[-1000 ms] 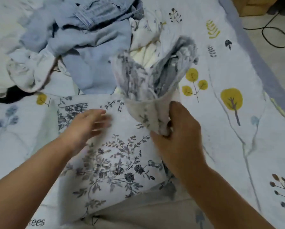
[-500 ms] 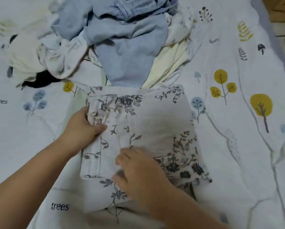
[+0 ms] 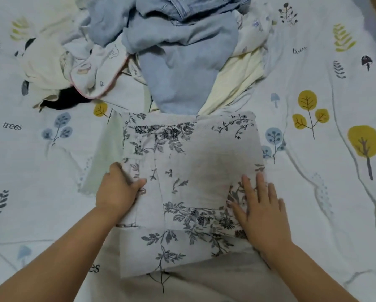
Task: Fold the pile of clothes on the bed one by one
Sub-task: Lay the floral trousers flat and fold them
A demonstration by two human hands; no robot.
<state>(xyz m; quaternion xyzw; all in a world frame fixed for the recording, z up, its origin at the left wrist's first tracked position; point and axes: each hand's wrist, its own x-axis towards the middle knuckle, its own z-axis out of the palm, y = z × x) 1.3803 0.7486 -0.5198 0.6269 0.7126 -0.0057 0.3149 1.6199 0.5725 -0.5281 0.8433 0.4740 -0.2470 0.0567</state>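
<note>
The left hand (image 3: 116, 191) grips the near-left edge of the floral garment (image 3: 189, 182), thumb on top and fingers curled under the fabric. The right hand (image 3: 261, 211) lies flat on the garment's near-right part, fingers straight and slightly spread. The garment lies folded into a rough rectangle at the centre of the printed bedsheet (image 3: 326, 192). Just beyond its far edge sits the pile of clothes (image 3: 171, 55): blue, cream, white and black items, unfolded.
</note>
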